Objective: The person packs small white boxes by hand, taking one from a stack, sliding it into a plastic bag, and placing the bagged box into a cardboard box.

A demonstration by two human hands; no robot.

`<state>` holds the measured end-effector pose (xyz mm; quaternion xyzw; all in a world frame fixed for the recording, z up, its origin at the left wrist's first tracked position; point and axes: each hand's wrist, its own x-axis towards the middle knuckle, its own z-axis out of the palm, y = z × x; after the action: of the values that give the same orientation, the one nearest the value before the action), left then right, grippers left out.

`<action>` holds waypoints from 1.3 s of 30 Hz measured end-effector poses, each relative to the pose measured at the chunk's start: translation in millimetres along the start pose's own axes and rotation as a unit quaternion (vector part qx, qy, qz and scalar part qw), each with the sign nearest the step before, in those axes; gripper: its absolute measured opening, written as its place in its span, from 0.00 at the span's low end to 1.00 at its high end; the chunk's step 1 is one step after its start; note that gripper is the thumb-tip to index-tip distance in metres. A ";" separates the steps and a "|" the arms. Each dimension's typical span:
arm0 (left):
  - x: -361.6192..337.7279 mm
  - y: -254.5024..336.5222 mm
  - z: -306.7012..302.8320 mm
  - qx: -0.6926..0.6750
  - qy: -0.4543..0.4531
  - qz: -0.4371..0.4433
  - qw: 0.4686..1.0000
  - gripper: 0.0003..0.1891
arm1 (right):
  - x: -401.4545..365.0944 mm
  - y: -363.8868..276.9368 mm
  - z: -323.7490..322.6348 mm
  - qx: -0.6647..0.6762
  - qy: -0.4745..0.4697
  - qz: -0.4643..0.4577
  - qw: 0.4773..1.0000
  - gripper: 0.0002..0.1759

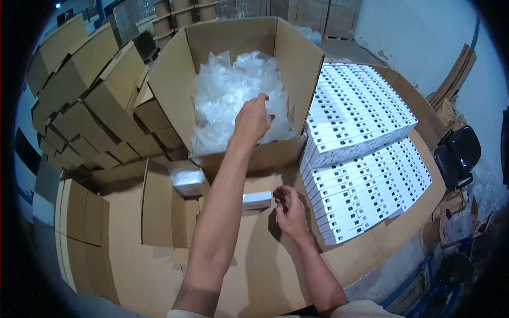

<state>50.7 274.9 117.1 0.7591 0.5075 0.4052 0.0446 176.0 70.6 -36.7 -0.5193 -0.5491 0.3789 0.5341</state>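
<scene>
Clear bags (222,90) in the open carton (297,63) are pinched by the left hand (253,121). A small white box (257,200) is flanked by the right hand (289,208), which is loosely spread with nothing held.

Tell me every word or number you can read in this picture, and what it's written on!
No text here can be read.
White boxes: each has small dark marks on its edge, too small to read.
Small white box beside the right hand: no print legible.
Brown cartons and the open carton of clear plastic bags: no writing shows.
</scene>
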 end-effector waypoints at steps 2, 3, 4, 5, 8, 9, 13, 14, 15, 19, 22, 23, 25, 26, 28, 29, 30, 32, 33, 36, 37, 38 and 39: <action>21.2 -20.5 4.1 -0.016 -0.060 -0.038 0.997 0.13 | 0.6 -2.5 -0.6 0.001 -0.003 0.008 1.000 0.25; 27.1 -30.6 7.7 -0.048 -0.051 -0.055 0.996 0.13 | 0.6 -4.1 -0.9 0.002 -0.005 0.014 1.000 0.25; 29.8 -39.7 10.0 -0.080 -0.044 -0.071 0.993 0.13 | -0.3 -8.0 -1.6 0.001 -0.008 0.026 1.000 0.25; 31.1 -48.7 12.7 -0.111 -0.037 -0.088 0.989 0.13 | -0.4 -7.6 -1.5 0.002 -0.008 0.024 1.000 0.25; 26.4 -66.1 14.3 -0.170 0.014 -0.116 0.979 0.12 | 1.0 -5.5 -1.1 0.002 -0.009 0.018 1.000 0.26; 27.3 -65.3 12.5 -0.181 0.032 -0.127 0.975 0.12 | 1.4 -5.7 -0.8 0.000 -0.006 0.016 1.000 0.26; 25.3 -50.6 6.9 -0.190 0.088 -0.135 0.968 0.17 | 0.0 -0.7 -0.4 0.000 -0.009 0.012 1.000 0.26; 24.7 -45.5 2.7 -0.184 0.100 -0.126 0.970 0.18 | -0.1 0.6 -1.1 -0.011 -0.012 0.009 1.000 0.26; 26.7 -50.1 5.0 -0.198 0.113 -0.132 0.965 0.18 | -0.5 1.7 -1.8 -0.022 -0.016 0.005 1.000 0.25; 29.7 -54.0 3.4 -0.235 0.160 -0.140 0.948 0.17 | -1.7 -7.4 -3.5 -0.028 -0.016 0.012 0.999 0.26; 28.5 -43.9 -12.5 -0.259 0.189 -0.111 0.941 0.16 | -2.1 -4.6 -3.3 -0.018 -0.019 0.020 0.999 0.26; 28.1 -40.6 -17.5 -0.263 0.199 -0.105 0.938 0.15 | -2.1 -3.7 -3.5 -0.020 -0.019 0.017 0.999 0.26; 23.4 -31.6 -31.4 -0.280 0.208 -0.104 0.931 0.14 | -3.6 -3.2 -3.2 -0.024 -0.017 0.012 0.999 0.26; 18.9 -26.7 -37.5 -0.294 0.207 -0.108 0.927 0.13 | -4.0 -4.3 -3.1 -0.026 -0.017 0.009 0.999 0.26; 3.4 -7.8 -52.4 -0.319 0.219 -0.111 0.916 0.12 | -6.1 -8.6 -3.7 -0.031 -0.015 0.005 0.999 0.25; -7.7 6.0 -60.3 -0.330 0.232 -0.107 0.909 0.11 | -6.6 -8.0 -3.1 -0.020 -0.007 0.000 1.000 0.24; -19.3 17.2 -66.5 -0.340 0.246 -0.105 0.901 0.11 | -6.4 -5.0 -2.4 -0.009 0.000 -0.004 1.000 0.24; -43.6 28.2 -68.8 -0.350 0.272 -0.125 0.888 0.11 | -10.1 1.3 0.1 -0.007 0.014 -0.009 1.000 0.22; -58.2 33.1 -70.3 -0.355 0.284 -0.137 0.880 0.11 | -10.5 3.1 0.6 -0.017 0.023 -0.011 1.000 0.22; -106.7 51.3 -81.1 -0.340 0.262 -0.180 0.885 0.12 | -17.4 3.1 0.2 -0.042 0.050 -0.005 0.998 0.20; -123.0 54.2 -81.2 -0.340 0.258 -0.189 0.885 0.12 | -20.3 2.7 0.1 -0.050 0.058 0.000 0.997 0.19; -140.1 45.3 -73.1 -0.387 0.241 -0.199 0.868 0.11 | -23.5 3.6 -0.1 -0.065 0.061 -0.010 0.996 0.19; -154.6 49.7 -74.7 -0.380 0.236 -0.203 0.871 0.10 | -25.5 2.6 0.1 -0.080 0.065 -0.020 0.994 0.19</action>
<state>13.7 100.6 102.6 0.4455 0.4530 0.7160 0.2893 173.5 46.2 -44.2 -0.5727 -0.5518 0.2886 0.5331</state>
